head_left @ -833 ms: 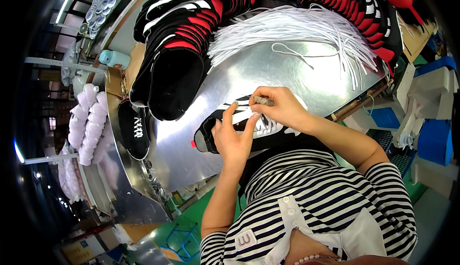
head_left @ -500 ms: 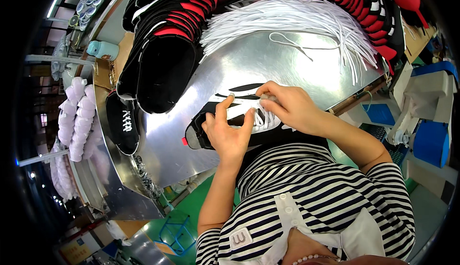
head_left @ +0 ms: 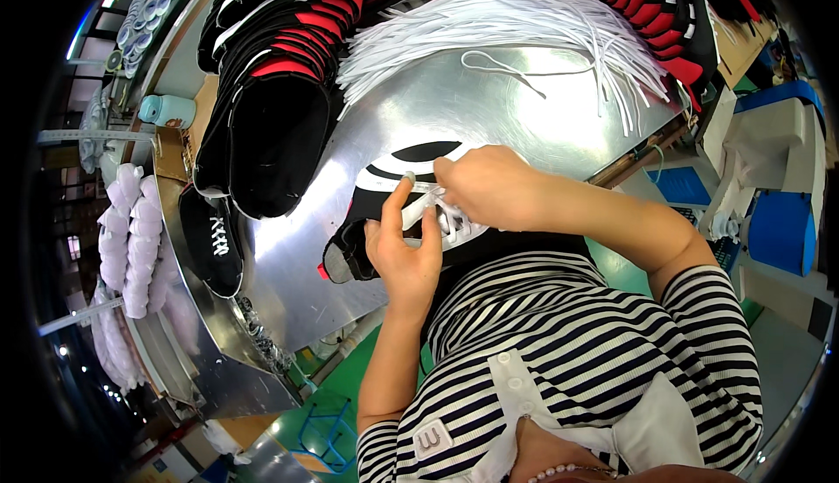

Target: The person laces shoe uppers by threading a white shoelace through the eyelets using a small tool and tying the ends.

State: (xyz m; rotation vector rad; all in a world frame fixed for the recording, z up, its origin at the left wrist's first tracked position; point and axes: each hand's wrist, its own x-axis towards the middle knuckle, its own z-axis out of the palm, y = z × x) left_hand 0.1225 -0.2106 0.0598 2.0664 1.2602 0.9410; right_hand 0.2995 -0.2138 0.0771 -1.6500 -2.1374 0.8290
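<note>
A black shoe upper (head_left: 348, 236) with white bands, a grey lining and a small red tab lies on the metal table in front of me. White lace (head_left: 454, 224) is threaded through part of its front. My left hand (head_left: 405, 253) grips the upper at its opening, with thumb and index finger apart along the lace strip. Over the lacing, my right hand (head_left: 491, 187) is closed in a pinch on white lace; its fingertips are partly hidden behind the hand.
Stacks of black and red uppers (head_left: 284, 138) curve round the far side of the metal table (head_left: 315, 304). A heap of white laces (head_left: 498, 20) lies between them, one looped lace apart. At left are a laced black upper (head_left: 210, 243) and a light blue bottle (head_left: 168, 111).
My right hand has turned and its fingers have curled in over the lacing. My left hand stays on the upper. The whole view has shifted slightly.
</note>
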